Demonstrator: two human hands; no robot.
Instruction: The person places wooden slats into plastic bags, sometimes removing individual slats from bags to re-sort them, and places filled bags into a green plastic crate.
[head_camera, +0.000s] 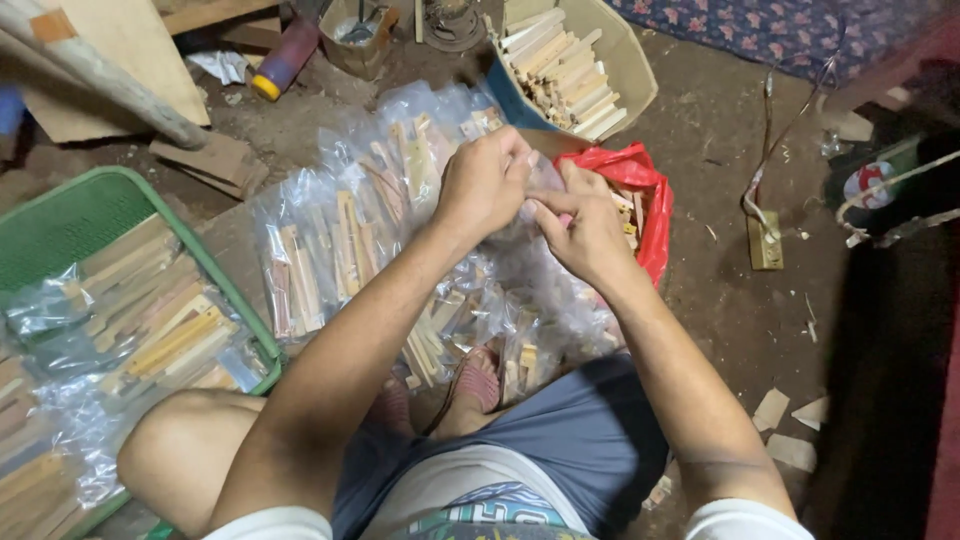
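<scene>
Both hands met above the middle of the floor, closed on a small clear plastic bag that was thin, crinkled and nearly see-through, so its outline was hard to follow. The left hand was curled into a loose fist over the bag's near side, and the right hand pinched it from the other side with fingers bent, the two hands touching at the knuckles. What the bag held could not be told. Directly beneath lay a wide heap of packed bags, each clear and holding pale wooden sticks, spread from the person's foot outward. A red plastic bag with sticks in it sat just beside the right hand, touching the heap's far right edge. Beyond it stood a cardboard box filled with cut sticks, its rim near the heap's top. On the left, a green basket held more sticks and loose plastic, its rim just beside the heap and close to the raised knee. Open room lay mostly to the right, where the dirt floor was bare apart from a small wooden block and a few wood scraps. A bottle with a yellow cap lay well apart at the top left.
</scene>
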